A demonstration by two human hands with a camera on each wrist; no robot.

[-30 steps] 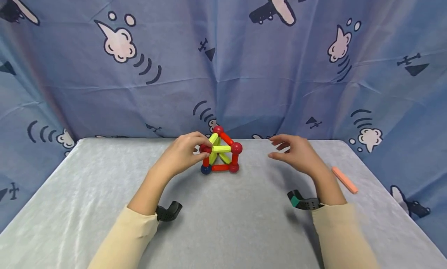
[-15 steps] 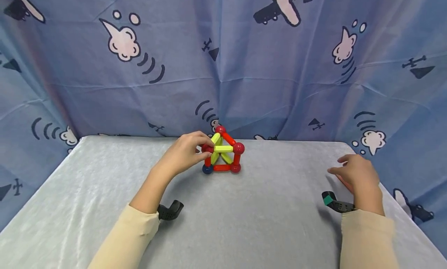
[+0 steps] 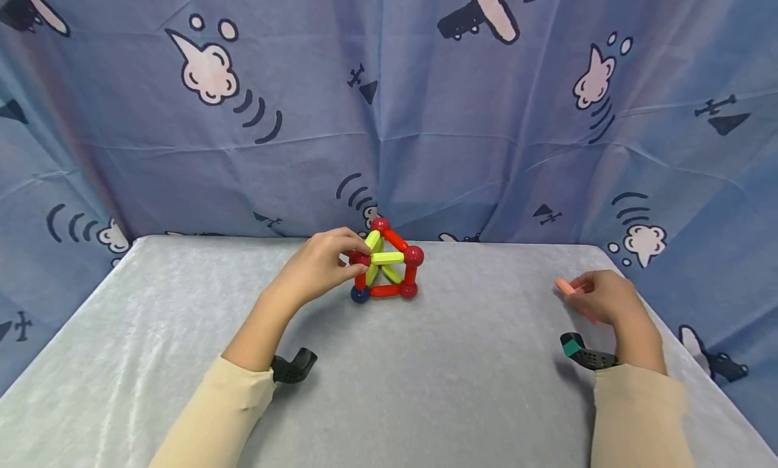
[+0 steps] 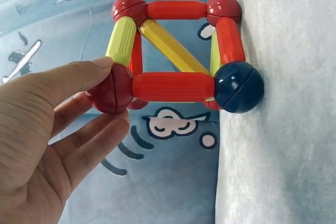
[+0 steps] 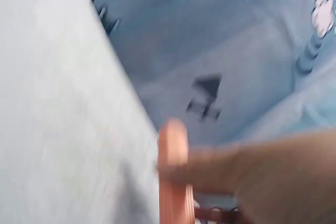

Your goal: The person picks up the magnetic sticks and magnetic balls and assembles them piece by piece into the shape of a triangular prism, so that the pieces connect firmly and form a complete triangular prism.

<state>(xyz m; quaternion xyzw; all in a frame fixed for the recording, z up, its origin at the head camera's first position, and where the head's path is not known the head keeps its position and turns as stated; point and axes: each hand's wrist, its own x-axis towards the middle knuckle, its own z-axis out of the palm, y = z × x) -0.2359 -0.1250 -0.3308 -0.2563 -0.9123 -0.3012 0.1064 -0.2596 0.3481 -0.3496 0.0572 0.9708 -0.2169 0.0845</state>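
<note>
A frame of magnetic rods and balls stands on the table in the middle of the head view, built from red and yellow-green rods. My left hand pinches its upper left red ball between thumb and fingers. Directly below that ball, a dark blue ball rests on the tabletop. Over at the right side, my right hand holds an orange magnetic rod, whose far end sticks out past the fingers. In the right wrist view the orange rod is blurred, with the thumb across it.
A pale cloth covers the table. Behind and beside it hangs a blue patterned curtain, close behind the rod frame. Each wrist wears a black camera strap, the left wrist strap lying low over the cloth.
My right hand has moved right, away from the frame, and has picked up the orange rod, which lay at the table's right side. My left hand stays on the red ball.
</note>
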